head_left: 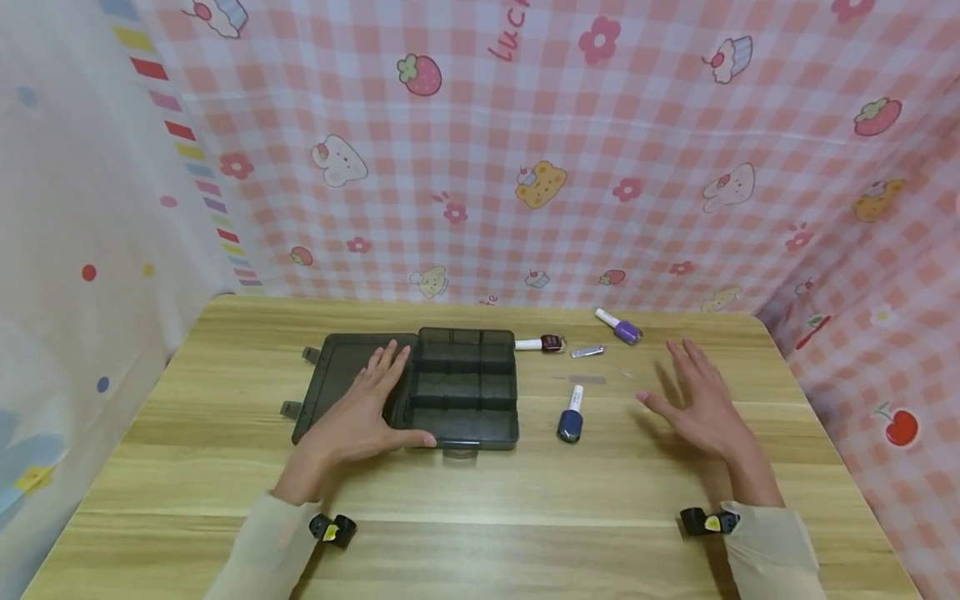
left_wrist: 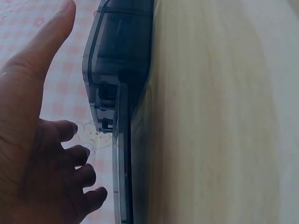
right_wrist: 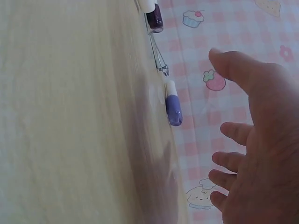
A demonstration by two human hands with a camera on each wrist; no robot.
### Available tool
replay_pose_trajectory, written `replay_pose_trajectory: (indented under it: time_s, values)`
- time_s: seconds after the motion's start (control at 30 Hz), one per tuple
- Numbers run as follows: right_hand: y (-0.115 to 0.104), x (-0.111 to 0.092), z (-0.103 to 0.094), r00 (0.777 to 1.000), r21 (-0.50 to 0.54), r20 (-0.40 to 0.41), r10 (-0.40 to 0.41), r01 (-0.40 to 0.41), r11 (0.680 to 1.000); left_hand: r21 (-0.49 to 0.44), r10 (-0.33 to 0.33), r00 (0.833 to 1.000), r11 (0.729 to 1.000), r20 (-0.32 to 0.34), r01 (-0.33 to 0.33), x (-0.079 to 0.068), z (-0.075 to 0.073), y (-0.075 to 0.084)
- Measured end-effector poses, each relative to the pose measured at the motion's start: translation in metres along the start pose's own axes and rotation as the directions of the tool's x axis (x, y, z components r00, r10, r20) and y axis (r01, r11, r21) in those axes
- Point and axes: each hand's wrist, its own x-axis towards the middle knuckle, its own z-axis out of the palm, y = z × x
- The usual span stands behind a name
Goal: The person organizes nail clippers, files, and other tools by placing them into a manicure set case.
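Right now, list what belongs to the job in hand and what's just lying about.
Likely the job's:
open compartment box by the left hand
purple nail polish
dark red nail polish
navy nail polish
nail clipper
apparent nail file

Likely just there:
pink checked cloth
wrist cameras

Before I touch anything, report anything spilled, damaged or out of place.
Nothing looks spilled or damaged. The purple polish, dark red polish and navy polish lie capped on their sides, at differing angles, right of the open box; that looks merely scattered, not wrong.
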Motion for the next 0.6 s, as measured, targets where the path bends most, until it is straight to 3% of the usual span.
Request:
replay_pose_trajectory:
  time_s: [0.2, 0.6]
  values:
    - [0.008, 0.004, -0.001, 1.0, 0.038, 0.006, 0.028, -0.028, 0.999, 0.0, 0.002, 1.0, 1.0, 0.017, -0.002, 0.007, 0.003, 0.001]
    - [0.026, 0.007, -0.003, 0.996, 0.079, -0.073, 0.045, -0.039, 0.996, -0.019, -0.002, 0.999, 1.0, 0.036, 0.003, 0.012, 0.008, 0.009]
